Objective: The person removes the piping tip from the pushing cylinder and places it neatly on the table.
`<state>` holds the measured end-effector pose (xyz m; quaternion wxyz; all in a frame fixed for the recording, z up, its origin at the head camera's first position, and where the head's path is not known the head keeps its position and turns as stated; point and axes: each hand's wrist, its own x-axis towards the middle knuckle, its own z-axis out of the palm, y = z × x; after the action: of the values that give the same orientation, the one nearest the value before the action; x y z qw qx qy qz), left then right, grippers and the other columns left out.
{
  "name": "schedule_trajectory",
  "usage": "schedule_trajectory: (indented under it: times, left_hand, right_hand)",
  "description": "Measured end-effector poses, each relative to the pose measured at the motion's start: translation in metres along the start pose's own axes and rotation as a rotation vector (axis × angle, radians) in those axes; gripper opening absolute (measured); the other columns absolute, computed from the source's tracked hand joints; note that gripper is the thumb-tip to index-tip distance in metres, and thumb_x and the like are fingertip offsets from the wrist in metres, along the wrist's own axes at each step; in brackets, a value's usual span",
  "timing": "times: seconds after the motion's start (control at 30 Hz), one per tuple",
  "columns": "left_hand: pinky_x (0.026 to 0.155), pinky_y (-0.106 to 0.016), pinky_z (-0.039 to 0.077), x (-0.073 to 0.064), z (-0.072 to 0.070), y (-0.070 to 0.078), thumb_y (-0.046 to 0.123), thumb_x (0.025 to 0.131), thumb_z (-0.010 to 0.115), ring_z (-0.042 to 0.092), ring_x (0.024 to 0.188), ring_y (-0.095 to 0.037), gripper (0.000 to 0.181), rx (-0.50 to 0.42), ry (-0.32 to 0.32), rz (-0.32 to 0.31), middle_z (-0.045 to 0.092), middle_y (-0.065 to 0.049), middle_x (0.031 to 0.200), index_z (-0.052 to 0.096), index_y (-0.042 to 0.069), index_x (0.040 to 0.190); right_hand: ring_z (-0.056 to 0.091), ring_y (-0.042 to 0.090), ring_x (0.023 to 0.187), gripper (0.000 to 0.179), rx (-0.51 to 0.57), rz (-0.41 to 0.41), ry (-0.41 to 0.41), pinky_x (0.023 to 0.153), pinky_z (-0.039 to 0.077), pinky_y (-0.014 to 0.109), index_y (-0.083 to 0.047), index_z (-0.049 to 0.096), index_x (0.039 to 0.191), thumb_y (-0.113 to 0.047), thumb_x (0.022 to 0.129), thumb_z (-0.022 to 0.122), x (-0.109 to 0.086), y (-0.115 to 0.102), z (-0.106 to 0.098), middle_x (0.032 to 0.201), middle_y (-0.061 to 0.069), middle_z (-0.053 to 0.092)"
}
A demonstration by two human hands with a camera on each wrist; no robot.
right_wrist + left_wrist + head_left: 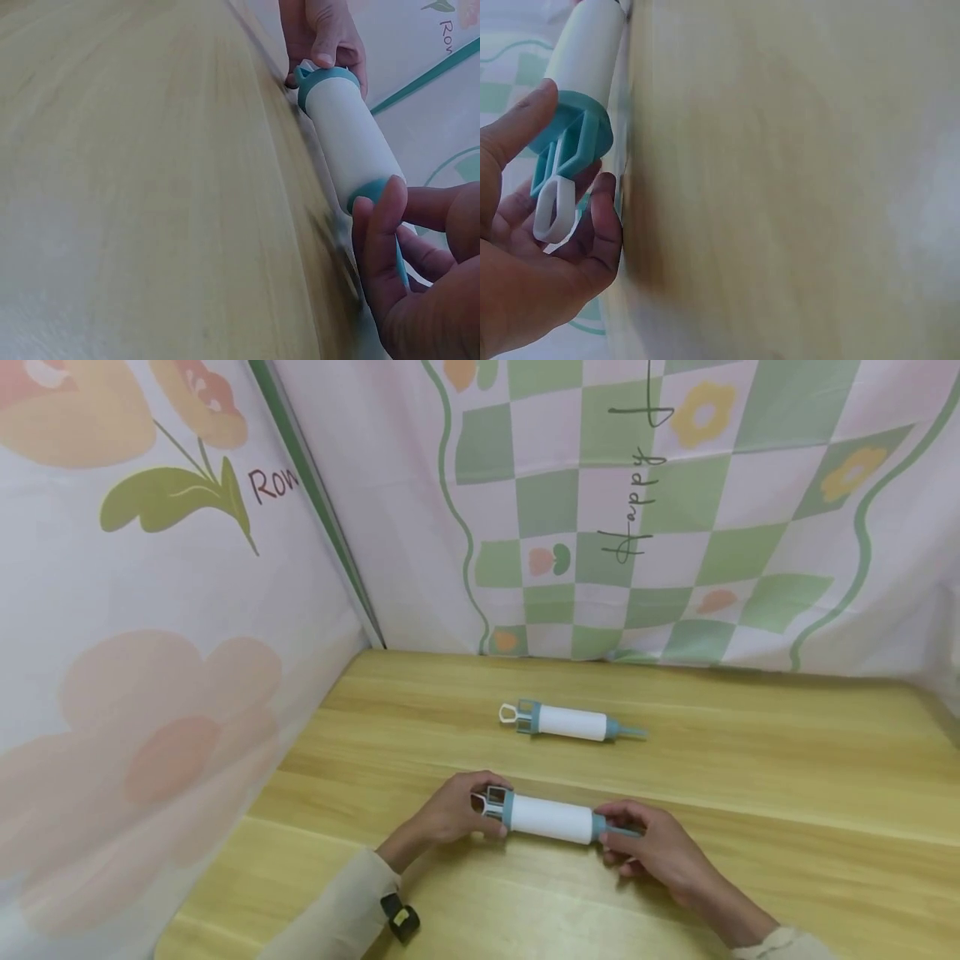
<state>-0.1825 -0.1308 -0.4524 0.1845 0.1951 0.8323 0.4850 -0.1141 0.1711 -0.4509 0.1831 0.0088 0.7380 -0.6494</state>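
Note:
A white syringe-like tube with teal ends lies crosswise between both hands, close over the wooden table. My left hand grips its teal collar, thumb on one side and fingers on the other. In the left wrist view, the teal frame and a white pull ring stick out past the collar towards the palm. With thumb and fingers, my right hand pinches the teal nozzle end; the thin tip runs into the hand and is partly hidden. A second, matching syringe-like tube lies farther back, with its ring to the left.
The wooden table reaches back to a checked, flowered cloth. A flowered cloth wall stands along the left side. A black and yellow strap piece sits at the left sleeve.

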Motion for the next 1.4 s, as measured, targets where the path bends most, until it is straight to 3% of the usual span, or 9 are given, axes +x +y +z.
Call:
schedule_trajectory:
  times: [0.23,0.53,0.73,0.9,1.13,1.4]
  left_hand:
    - [0.081,-0.034,0.052,0.001,0.001,0.003,0.007,0.077,0.086,0.062,0.093,-0.017,0.05,-0.019,0.009,0.018,0.065,0.004,0.107,0.067,0.016,0.123]
    - [0.083,-0.036,0.052,0.004,0.003,0.006,0.008,0.077,0.087,0.061,0.096,-0.016,0.051,-0.051,0.04,0.026,0.065,0.004,0.11,0.067,0.018,0.123]
    - [0.08,-0.035,0.053,0.003,0.002,0.01,0.01,0.076,0.088,0.061,0.095,-0.017,0.051,-0.058,0.034,0.051,0.065,0.003,0.106,0.068,0.018,0.122]
    - [0.079,-0.034,0.054,0.0,0.0,0.014,0.009,0.076,0.088,0.062,0.093,-0.018,0.05,-0.107,0.031,0.081,0.066,-0.001,0.105,0.068,0.014,0.122]
    - [0.073,-0.032,0.055,0.002,-0.001,0.018,0.005,0.076,0.087,0.065,0.085,-0.021,0.053,-0.194,0.033,0.108,0.067,-0.006,0.102,0.067,0.009,0.125]
    - [0.067,-0.027,0.053,0.003,0.0,0.025,0.003,0.077,0.086,0.063,0.078,-0.017,0.053,-0.22,0.047,0.149,0.067,-0.006,0.098,0.067,0.008,0.126]
  right_hand:
    - [0.062,0.024,0.078,0.047,-0.015,0.004,0.063,0.06,0.055,0.029,0.004,0.054,0.136,-0.007,0.093,0.07,-0.001,-0.004,-0.003,0.111,0.016,0.059]
    - [0.062,0.028,0.079,0.046,-0.128,-0.044,0.101,0.058,0.053,0.034,-0.002,0.06,0.134,-0.019,0.093,0.073,-0.004,-0.011,-0.009,0.104,0.015,0.064]
    - [0.063,0.027,0.097,0.046,-0.12,-0.105,0.09,0.073,0.056,0.034,-0.001,0.06,0.133,-0.021,0.093,0.073,-0.008,-0.012,-0.013,0.123,0.018,0.059]
    - [0.063,0.031,0.107,0.046,-0.095,-0.15,0.068,0.081,0.056,0.034,0.001,0.058,0.133,-0.02,0.095,0.071,-0.012,-0.014,-0.015,0.128,0.021,0.055]
    - [0.065,0.029,0.103,0.045,-0.171,-0.209,0.114,0.078,0.056,0.034,-0.002,0.06,0.132,-0.024,0.095,0.071,-0.015,-0.019,-0.018,0.124,0.02,0.06]
    - [0.066,0.027,0.098,0.043,-0.167,-0.243,0.134,0.077,0.056,0.033,-0.001,0.061,0.131,-0.023,0.095,0.071,-0.021,-0.027,-0.021,0.121,0.02,0.061]
